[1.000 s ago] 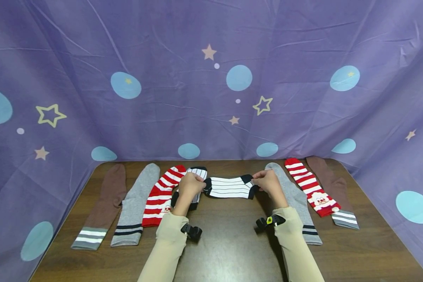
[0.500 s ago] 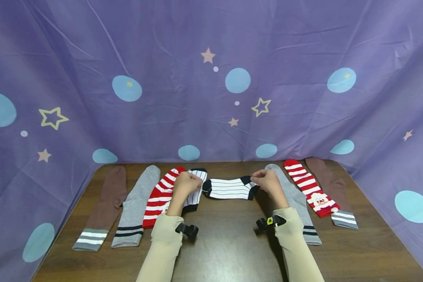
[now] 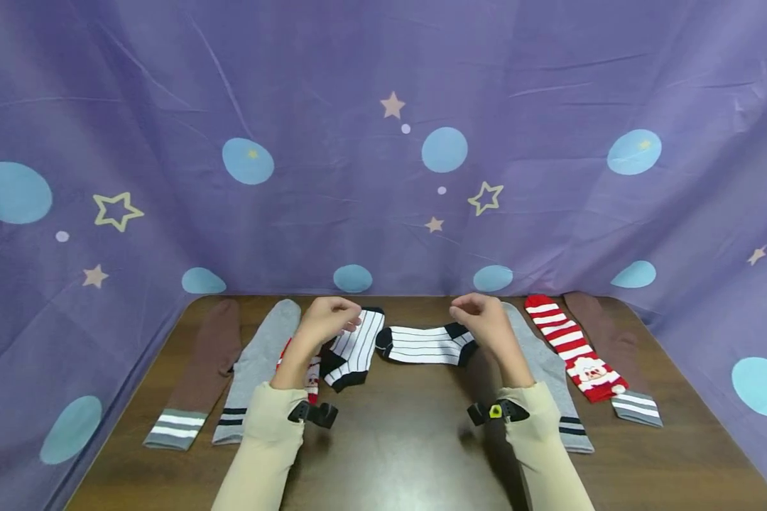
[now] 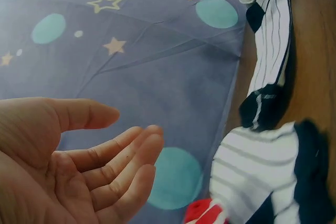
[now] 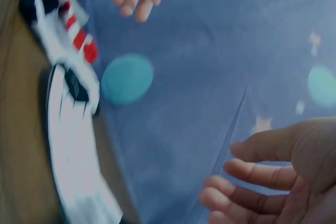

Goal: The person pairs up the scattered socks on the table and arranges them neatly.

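Note:
My left hand (image 3: 324, 325) is raised above the table's left side, fingers loosely bent and holding nothing. A white ankle sock (image 3: 363, 339) with thin dark stripes and black toe, heel and cuff lies just beside it. Its match, another white striped ankle sock (image 3: 425, 345), lies sideways in the middle, apart from both hands. My right hand (image 3: 483, 323) hovers past that sock's right end; the right wrist view shows its fingers (image 5: 252, 174) bent around nothing. A red-and-white striped sock (image 3: 313, 380) is mostly hidden behind my left hand and forearm.
At the left lie a brown sock (image 3: 204, 362) and a grey sock (image 3: 265, 355). On the right are a grey sock (image 3: 540, 369), a red-and-white sock (image 3: 569, 341) and a brown sock (image 3: 613, 348). A purple curtain (image 3: 383, 234) hangs behind the wooden table (image 3: 396, 454).
The left hand has let go of the middle white sock and drawn back left. The right hand has also released it and lifted slightly. That sock lies flat on the table.

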The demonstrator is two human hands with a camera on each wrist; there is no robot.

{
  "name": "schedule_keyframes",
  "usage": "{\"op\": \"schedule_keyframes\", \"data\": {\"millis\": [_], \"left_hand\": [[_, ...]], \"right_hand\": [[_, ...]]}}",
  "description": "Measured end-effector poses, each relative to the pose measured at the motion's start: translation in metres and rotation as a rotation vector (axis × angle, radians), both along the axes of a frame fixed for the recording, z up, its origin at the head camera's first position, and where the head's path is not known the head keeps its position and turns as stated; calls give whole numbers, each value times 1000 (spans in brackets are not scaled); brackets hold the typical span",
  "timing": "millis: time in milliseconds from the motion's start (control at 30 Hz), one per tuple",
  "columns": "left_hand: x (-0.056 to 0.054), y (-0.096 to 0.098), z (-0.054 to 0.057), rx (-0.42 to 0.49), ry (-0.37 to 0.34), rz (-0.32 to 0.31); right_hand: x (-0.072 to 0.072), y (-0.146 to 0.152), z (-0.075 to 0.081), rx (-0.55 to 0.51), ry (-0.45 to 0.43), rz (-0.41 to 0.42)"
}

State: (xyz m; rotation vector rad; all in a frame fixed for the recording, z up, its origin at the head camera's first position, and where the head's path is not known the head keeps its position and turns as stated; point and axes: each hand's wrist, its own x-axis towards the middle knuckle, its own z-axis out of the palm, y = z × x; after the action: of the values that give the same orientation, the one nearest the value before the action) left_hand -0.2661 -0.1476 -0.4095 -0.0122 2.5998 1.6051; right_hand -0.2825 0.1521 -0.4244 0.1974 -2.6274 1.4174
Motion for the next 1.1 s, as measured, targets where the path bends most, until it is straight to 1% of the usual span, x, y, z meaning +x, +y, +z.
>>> {"op": "schedule_keyframes", "data": {"millis": [100,233,333,467,567,667,867,967,1100], "left_hand": [[4,-9,8,-1,-8,-2],[9,-21,11,-50,-11,23],[13,-28,10,-109,-11,48],[16,-32,3,-209,-22,83],[20,-32,-5,-300,-30,97],[23,-32,-14,-371,-36,100],[29,-31,-28,-414,-49,119],[30,-30,-33,-457,-29,124],[31,-28,-36,-507,-27,135]], "right_hand": [[7,-12,15,-20,58,53],[7,-34,30,4,133,134],[3,-53,38,46,154,209],[-5,-78,44,148,131,343],[-15,-94,45,242,122,445],[-28,-107,44,331,114,520],[-51,-124,38,437,63,646],[-61,-131,34,469,50,691],[-73,-138,26,501,21,706]]}}
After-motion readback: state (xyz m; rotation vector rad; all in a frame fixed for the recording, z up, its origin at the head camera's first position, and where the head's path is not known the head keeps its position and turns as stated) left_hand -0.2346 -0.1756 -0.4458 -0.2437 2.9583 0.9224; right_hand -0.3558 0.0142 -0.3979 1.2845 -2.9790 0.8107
